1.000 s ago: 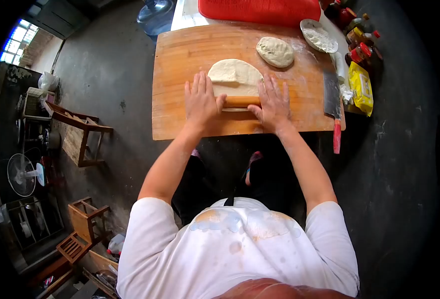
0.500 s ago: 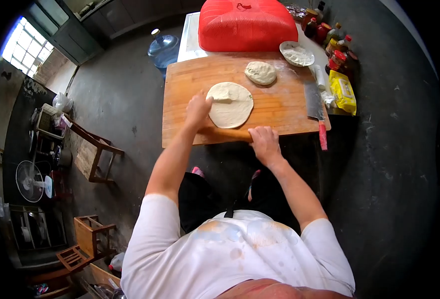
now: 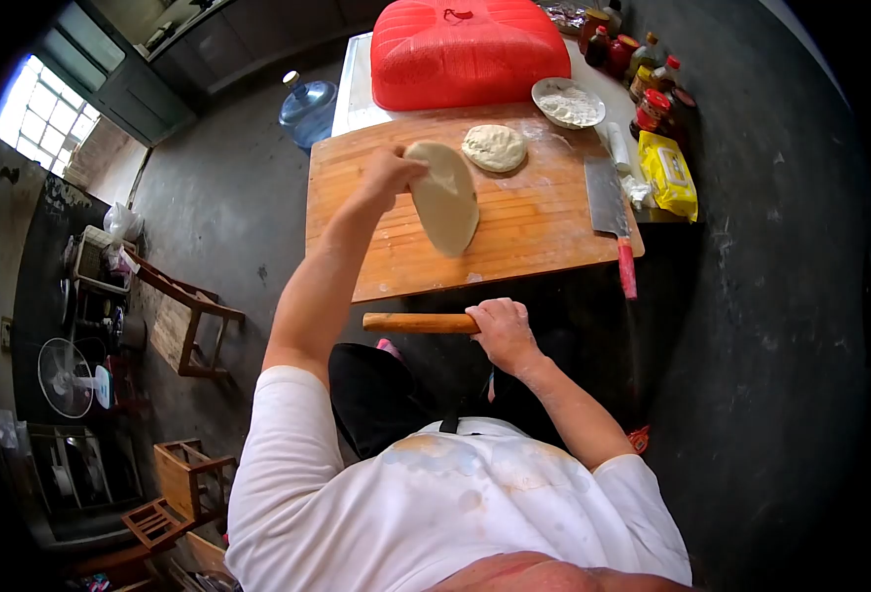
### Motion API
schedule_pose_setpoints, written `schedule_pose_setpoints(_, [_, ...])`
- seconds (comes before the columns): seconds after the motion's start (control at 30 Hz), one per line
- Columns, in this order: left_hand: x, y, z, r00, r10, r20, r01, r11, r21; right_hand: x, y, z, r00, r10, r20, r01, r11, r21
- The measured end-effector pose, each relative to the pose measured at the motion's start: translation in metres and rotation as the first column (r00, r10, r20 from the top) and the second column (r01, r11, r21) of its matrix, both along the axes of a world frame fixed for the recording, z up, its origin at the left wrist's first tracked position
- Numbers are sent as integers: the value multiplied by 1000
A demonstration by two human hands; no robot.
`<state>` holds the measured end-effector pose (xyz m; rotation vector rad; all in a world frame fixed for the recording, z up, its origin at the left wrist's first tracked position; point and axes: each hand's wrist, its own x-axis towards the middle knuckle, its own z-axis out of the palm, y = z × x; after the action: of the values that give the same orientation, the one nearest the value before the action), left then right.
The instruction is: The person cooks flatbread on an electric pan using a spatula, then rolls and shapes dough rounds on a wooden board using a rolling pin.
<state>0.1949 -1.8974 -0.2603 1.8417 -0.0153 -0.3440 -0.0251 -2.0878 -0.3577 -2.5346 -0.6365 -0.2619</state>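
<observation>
A flat round of dough hangs tilted over the wooden board, pinched at its upper left edge by my left hand. My right hand is wrapped round one end of a wooden rolling pin, which is held in front of the board's near edge. A thicker lump of dough rests on the far part of the board. At the board's right side lies a cleaver with a red handle that juts past the edge.
Behind the board sits a large red cover. A bowl of flour, a yellow packet and several jars and bottles stand at the right. A blue water jug and a wooden chair are on the left.
The flat dough has been lifted off the board and tilted by my left hand. My right hand has drawn the rolling pin back from the board's near edge toward my body.
</observation>
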Motion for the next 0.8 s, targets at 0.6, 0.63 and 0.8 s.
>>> schedule_pose_setpoints(0.6, [-45, 39, -90, 923, -113, 367, -270, 489, 830, 163, 9, 7, 992, -117, 46, 125, 948, -294])
schedule_pose_setpoints(0.63, [-31, 38, -93, 873, -94, 479, -376, 498, 781, 182, 13, 5, 982, -186, 21, 180, 909, -376])
schedule_pose_setpoints(0.8, [20, 36, -94, 750, -93, 655, -544, 478, 690, 231, 20, 19, 964, -263, 29, 257, 905, -339])
